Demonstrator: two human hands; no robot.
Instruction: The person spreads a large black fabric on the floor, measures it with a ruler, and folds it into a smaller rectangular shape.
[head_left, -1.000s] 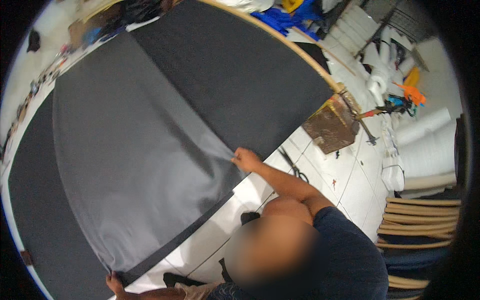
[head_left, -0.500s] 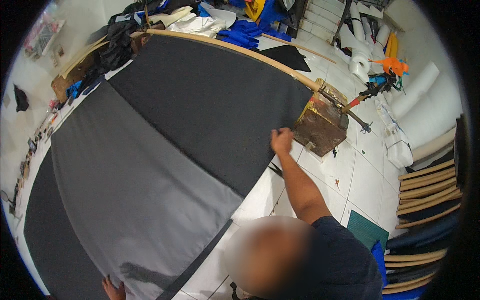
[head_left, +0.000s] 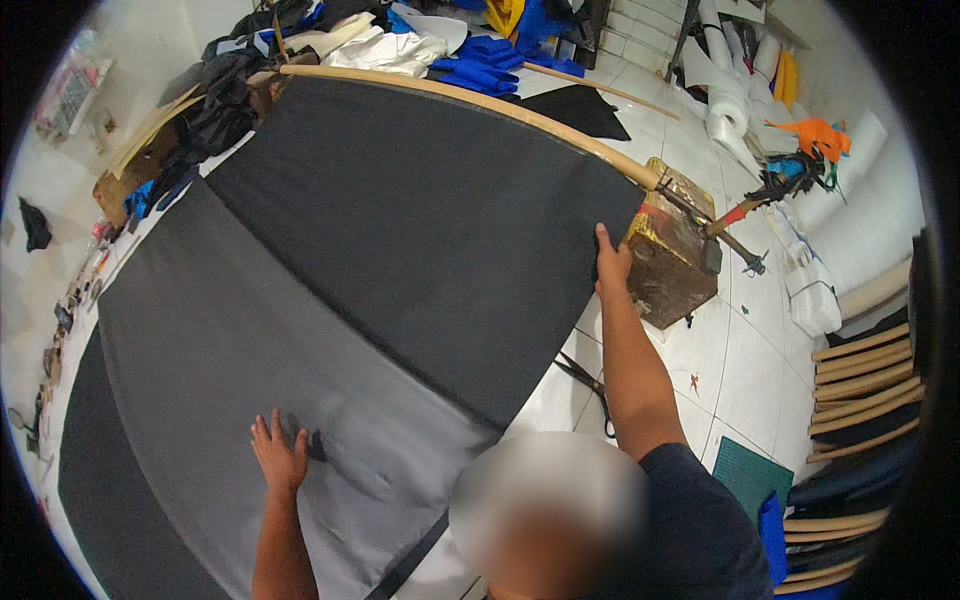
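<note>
A large sheet of black fabric (head_left: 420,210) lies spread across the floor, its far edge running along a long wooden-coloured roll or tube (head_left: 450,97). A smooth grey fabric (head_left: 250,330) covers its nearer left part. My right hand (head_left: 613,262) grips the black sheet's right edge, beside a brown block with yellow edges (head_left: 672,265); one digit points up along the edge and the other fingers are partly hidden. Over the grey fabric, my left hand (head_left: 280,455) is open with fingers spread; a small shadow falls beside it. Black-handled scissors (head_left: 590,380) rest on the tiles near my right forearm.
A metal rod (head_left: 735,245) sticks out beyond the block, near a stick topped with orange material (head_left: 815,138). Heaped cloth (head_left: 395,50) lies at the back. White rolls (head_left: 728,120) stand far right. Several tubes (head_left: 865,375) are stacked at right, near a green mat (head_left: 750,475).
My left hand has moved up from the lower edge onto the grey fabric. My right hand has shifted right and away with the black sheet's edge. The scissors show more fully.
</note>
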